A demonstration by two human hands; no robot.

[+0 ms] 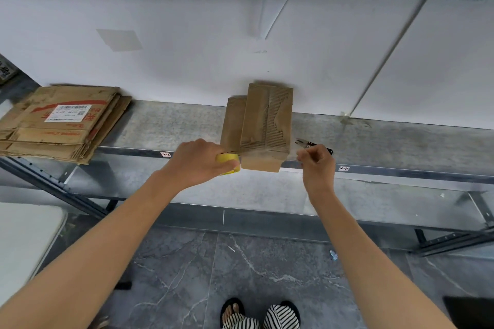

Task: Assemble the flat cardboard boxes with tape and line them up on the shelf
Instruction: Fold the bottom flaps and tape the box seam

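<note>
Left hand (199, 161) grips a yellow tape roll (227, 163), fingers wrapped over the top, thumb underneath; roll touches the lower left corner of the box (263, 120). Right hand (316, 165): fingers curled, thumb against forefinger as in a pinch, just right of the box front. Cannot tell whether anything is held between them.

White back panel (213, 48) runs the full width behind the shelf. Seam line on its right side.

Shelf (173, 125): grey metal, mottled. A second metal level crosses the top of the view.

Floor (240, 262): grey marbled tile. Person's feet at the bottom edge in striped socks and dark slippers.

Flats (61, 123): stack of brown folded cardboard at the left end of the shelf, lying flat, front edge overhanging. Top sheet has red print and a white shipping label.

Box: brown, folded up, at mid-shelf between the two hands. Back end near the panel, front end projecting past the shelf edge. Outer paper torn on the right flap, corrugation exposed. Well apart from the flats.

Snips (307, 144): small, dark handle, on the shelf just right of the box, partly hidden behind the right hand.

Tags (165, 154): small white stickers on the shelf's front rail, writing too small to read.
</note>
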